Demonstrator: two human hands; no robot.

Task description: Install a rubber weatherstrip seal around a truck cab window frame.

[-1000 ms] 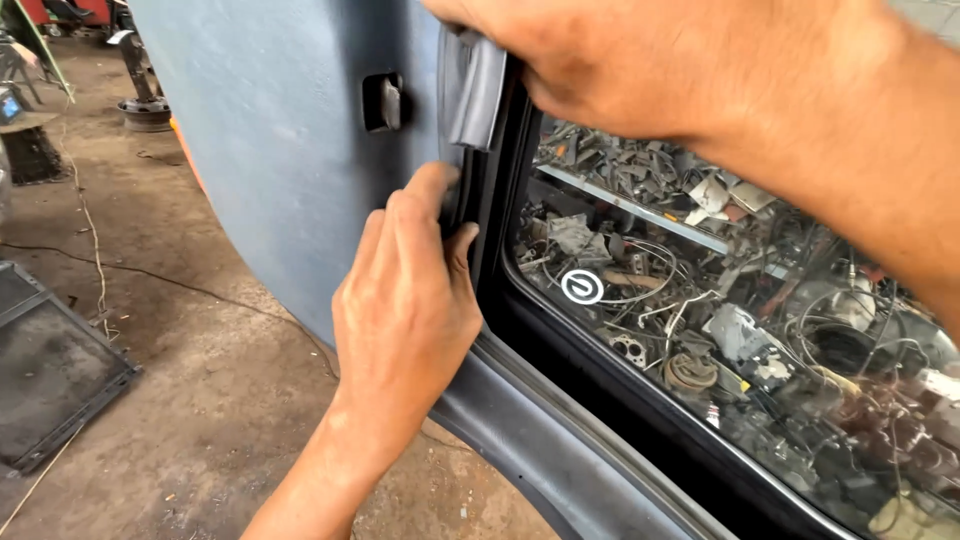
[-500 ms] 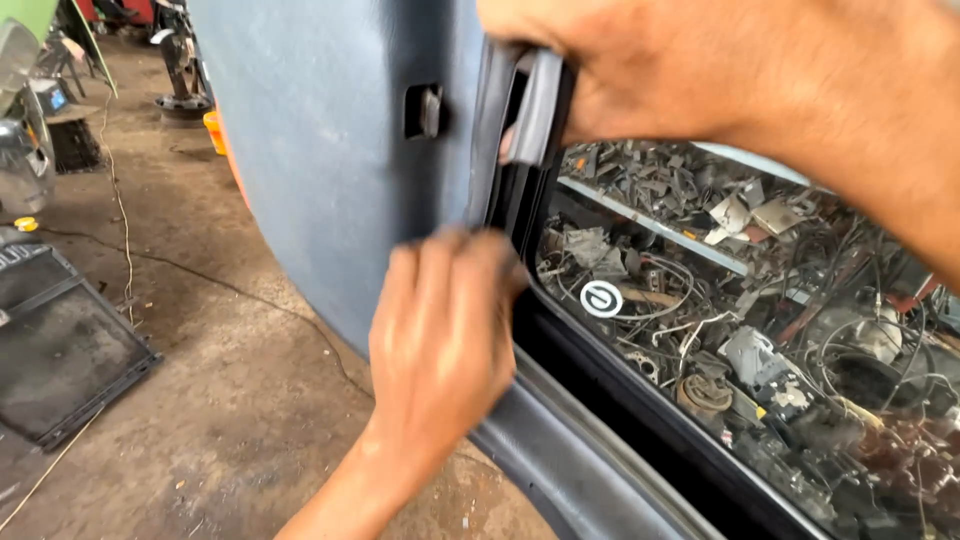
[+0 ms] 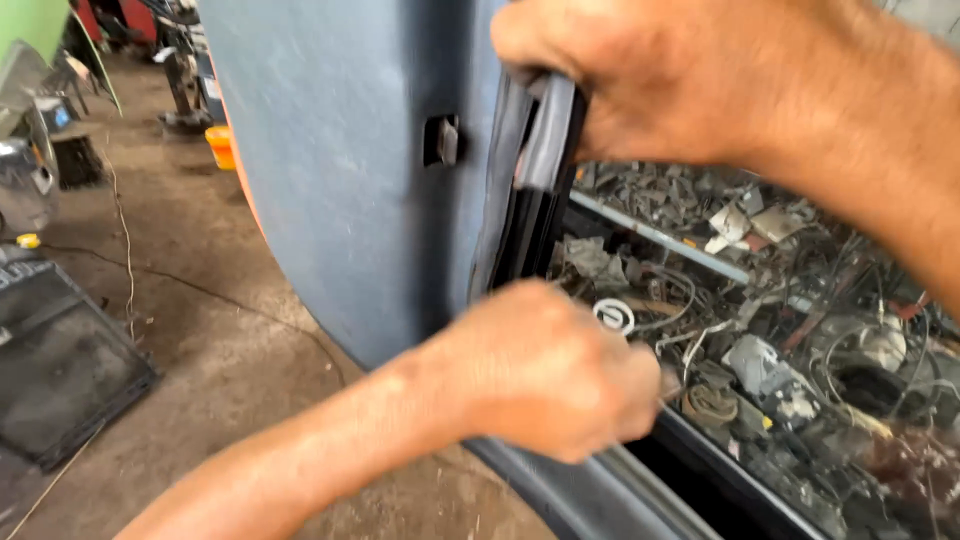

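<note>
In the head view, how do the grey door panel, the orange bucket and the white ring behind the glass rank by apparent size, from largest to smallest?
1. Grey door panel, by far the largest.
2. Orange bucket.
3. White ring.
The bucket and ring look nearly alike; the bucket stands farther from the camera, so their order is unsure.

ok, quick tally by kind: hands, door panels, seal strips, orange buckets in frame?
Hands: 2, left hand low on the frame edge, right hand gripping the seal strip
Grey door panel: 1
Seal strips: 1
Orange bucket: 1
Total: 5
</note>
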